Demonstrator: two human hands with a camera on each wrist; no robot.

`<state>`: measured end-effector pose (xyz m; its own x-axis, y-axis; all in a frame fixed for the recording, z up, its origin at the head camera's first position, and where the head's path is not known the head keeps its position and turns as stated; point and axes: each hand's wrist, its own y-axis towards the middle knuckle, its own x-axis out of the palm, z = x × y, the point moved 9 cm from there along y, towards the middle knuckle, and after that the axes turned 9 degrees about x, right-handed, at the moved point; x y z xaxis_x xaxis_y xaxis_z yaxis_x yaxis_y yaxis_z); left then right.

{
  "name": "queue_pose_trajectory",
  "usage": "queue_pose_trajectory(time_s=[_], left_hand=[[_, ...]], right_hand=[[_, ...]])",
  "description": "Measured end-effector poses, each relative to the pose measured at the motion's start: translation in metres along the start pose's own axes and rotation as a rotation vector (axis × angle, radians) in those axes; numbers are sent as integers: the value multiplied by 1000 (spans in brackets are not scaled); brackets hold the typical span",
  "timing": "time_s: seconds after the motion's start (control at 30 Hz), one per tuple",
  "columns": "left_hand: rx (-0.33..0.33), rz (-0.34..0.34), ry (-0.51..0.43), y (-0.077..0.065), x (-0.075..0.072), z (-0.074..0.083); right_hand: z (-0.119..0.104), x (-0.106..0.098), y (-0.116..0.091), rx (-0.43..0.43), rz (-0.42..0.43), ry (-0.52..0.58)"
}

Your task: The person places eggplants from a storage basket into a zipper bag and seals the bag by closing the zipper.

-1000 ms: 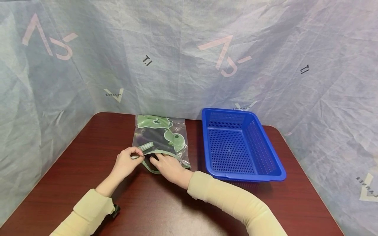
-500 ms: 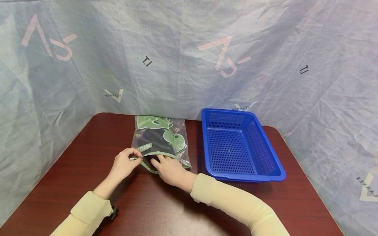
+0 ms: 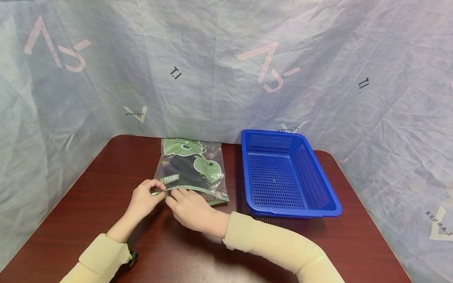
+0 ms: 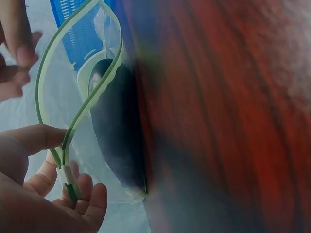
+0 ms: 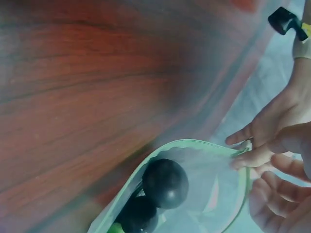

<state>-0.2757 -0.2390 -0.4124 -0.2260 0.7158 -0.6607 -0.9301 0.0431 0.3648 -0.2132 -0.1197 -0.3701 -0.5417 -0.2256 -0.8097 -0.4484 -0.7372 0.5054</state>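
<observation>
A clear zip bag (image 3: 209,188) printed with green cartoon figures lies on the table, its green-edged mouth facing the person. My left hand (image 3: 146,198) pinches the mouth's left corner at the white slider (image 4: 64,175). Close beside it, my right hand (image 3: 191,208) has its fingertips near the mouth's edge, with loosely bent fingers and nothing visible in them. In the left wrist view the mouth gapes in a loop. Dark purple eggplants (image 5: 165,183) lie inside the bag; one shows as a long glossy shape in the left wrist view.
A blue perforated plastic basket (image 3: 276,181) stands right of the bag on the reddish-brown table (image 3: 177,255). Grey printed cloth (image 3: 212,98) hangs behind and along both sides. A black strap piece (image 3: 132,258) shows at the left wrist.
My right hand has come out of the bag's mouth and moved left toward the corner. The left hand has shifted slightly left and down, still pinching the bag, whose mouth looks flatter.
</observation>
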Motion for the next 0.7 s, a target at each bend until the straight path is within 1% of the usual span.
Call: queue_pose_trajectory(time_s=[0.17,0.23,0.3,0.4,0.5,0.63,0.7], left_hand=[[13,11,0,-2,-3,-2],[5,12,4,-3,-3,-5],[-15,3,0,-4,-3,-9],[-50,-18,-6,-4,-2,-13],[-86,-35,-40,-4,-2,-13],[-140,-48,-98,-5,-3,-16],[-164,-54,-116,-5,-3,-19]], right_hand=[[-2,4,13,16,87,-46],[-5,8,18,21,103,-68],[-8,13,23,30,92,-90],[-10,24,29,48,33,-106],[-10,34,33,60,-14,-118],[-11,41,39,71,-12,-113],[-12,41,43,72,11,-109]])
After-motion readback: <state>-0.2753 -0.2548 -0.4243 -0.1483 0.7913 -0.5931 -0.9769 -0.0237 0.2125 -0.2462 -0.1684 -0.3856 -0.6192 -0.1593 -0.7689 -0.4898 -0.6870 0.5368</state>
